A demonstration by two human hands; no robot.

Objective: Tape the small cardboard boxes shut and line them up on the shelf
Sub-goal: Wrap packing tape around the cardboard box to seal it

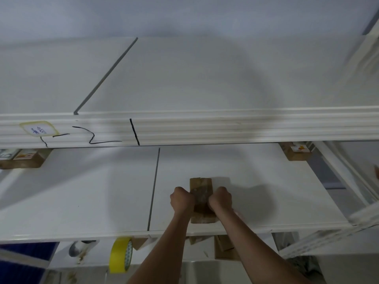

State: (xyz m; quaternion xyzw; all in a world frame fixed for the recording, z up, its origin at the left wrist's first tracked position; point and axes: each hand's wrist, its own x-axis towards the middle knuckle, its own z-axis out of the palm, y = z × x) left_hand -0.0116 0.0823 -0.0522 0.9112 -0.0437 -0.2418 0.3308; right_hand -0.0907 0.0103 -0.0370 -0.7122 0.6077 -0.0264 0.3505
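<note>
A small brown cardboard box (pixel 201 184) stands on the white shelf (pixel 102 197), near its front edge and right of the board seam. My left hand (pixel 181 199) grips its left side and my right hand (pixel 220 199) grips its right side, fingers curled over the top. A shiny strip of tape runs across the box top between my hands. A yellow tape roll (pixel 121 254) stands on edge on the lower level, below the shelf's front edge.
Other cardboard boxes sit at the shelf's back left (pixel 22 159) and back right (pixel 298 153), under the upper shelf's beam (pixel 205 128). More cardboard pieces (pixel 224 248) lie on the level below. A white upright post (pixel 348 175) bounds the right side.
</note>
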